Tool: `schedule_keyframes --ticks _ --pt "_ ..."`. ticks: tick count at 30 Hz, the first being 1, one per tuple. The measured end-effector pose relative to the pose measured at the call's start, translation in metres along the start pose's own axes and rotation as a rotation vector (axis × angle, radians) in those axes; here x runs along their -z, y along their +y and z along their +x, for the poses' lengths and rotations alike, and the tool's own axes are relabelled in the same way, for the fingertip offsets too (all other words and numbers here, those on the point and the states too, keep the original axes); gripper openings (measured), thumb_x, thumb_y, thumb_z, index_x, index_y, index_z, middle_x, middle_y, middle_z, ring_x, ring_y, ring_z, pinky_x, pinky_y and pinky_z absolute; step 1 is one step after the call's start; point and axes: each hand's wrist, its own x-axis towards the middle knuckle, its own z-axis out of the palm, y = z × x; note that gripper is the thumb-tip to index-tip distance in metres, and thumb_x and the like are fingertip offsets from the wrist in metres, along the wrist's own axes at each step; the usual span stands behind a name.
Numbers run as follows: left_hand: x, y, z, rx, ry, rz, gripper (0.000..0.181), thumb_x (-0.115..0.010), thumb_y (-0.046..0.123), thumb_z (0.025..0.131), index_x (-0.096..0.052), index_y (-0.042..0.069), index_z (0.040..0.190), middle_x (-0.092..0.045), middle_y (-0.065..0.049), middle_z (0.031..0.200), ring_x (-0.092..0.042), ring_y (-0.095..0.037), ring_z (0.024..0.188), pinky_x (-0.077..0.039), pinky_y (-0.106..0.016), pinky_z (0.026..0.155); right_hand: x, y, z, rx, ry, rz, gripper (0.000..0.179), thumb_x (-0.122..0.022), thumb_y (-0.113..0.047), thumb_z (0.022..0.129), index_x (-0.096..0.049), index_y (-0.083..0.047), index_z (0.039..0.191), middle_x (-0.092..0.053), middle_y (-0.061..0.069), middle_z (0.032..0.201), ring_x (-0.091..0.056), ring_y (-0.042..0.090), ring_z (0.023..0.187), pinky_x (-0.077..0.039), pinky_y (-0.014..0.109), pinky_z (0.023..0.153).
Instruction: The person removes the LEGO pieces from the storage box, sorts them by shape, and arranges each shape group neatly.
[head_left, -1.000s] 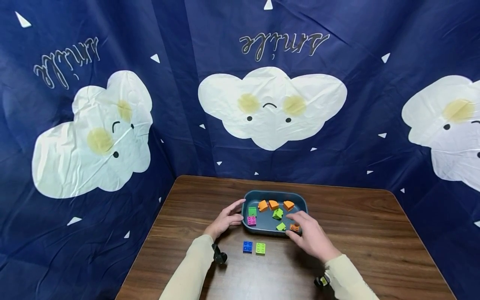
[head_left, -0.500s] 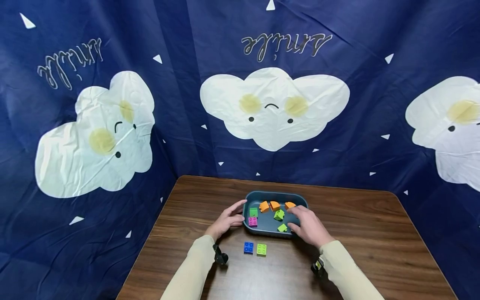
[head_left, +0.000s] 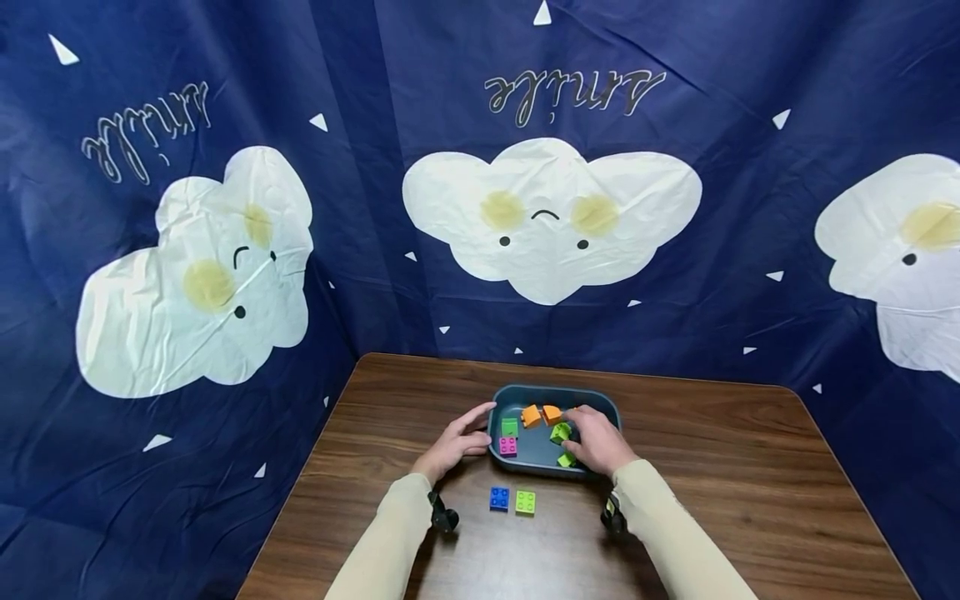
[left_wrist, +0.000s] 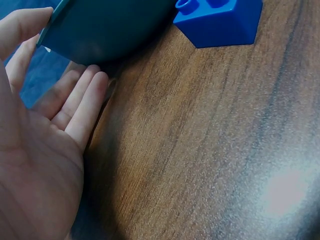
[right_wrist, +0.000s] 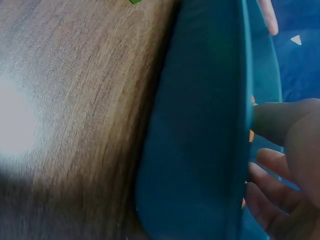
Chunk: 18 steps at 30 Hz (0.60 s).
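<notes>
A dark teal tray [head_left: 536, 468] holds several toy building bricks. My left hand [head_left: 453, 443] rests at the tray's left end; in the left wrist view its extended fingers touch the tray wall [left_wrist: 100, 35] at the rim and near the base. My right hand [head_left: 599, 440] reaches over the right end, thumb and index finger apart beside a lime green brick [head_left: 559, 432]. Another lime brick [head_left: 566, 459] lies just below the thumb. Two orange curved bricks [head_left: 542, 415] sit at the back. In the right wrist view, the tray wall [right_wrist: 200, 100] hides the right fingertips.
Inside the tray's left end are a green brick [head_left: 509, 427] and a pink brick [head_left: 507, 446]. In front of the tray, a blue brick [head_left: 498, 498] and a lime brick [head_left: 525, 502] stand side by side on the wooden table [head_left: 720, 467]. A blue curtain [head_left: 360, 275] hangs behind.
My right hand has moved left and deeper over the tray, covering the orange bricks at its right side. My left hand stays at the tray's left end. The head view has shifted slightly.
</notes>
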Motion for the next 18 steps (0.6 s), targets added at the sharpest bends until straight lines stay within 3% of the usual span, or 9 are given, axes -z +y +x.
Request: schedule_keyframes --ticks 11,18 --pt "0.0 -0.003 0.001 0.003 0.0 -0.003 0.066 -0.065 0.01 0.102 -0.043 0.024 0.162 -0.041 -0.022 0.163 -0.046 -0.038 0.146 -0.056 -0.044 0.102 -0.011 0.003 0.012 -0.071 -0.073 -0.03 0.038 -0.083 -0.011 0.091 -0.071 -0.005 0.127 -0.068 0.016 0.128 -0.065 0.036 0.12 -0.055 0.052 0.098" --pt "0.0 -0.002 0.001 -0.002 0.0 -0.004 0.067 -0.065 0.01 0.101 -0.043 0.025 0.163 -0.041 -0.021 0.163 -0.046 -0.038 0.145 -0.056 -0.044 0.101 -0.012 0.004 0.015 -0.088 -0.079 -0.025 0.032 -0.083 -0.011 0.091 -0.073 -0.006 0.121 -0.071 0.009 0.113 -0.066 0.024 0.099 -0.057 0.047 0.086"
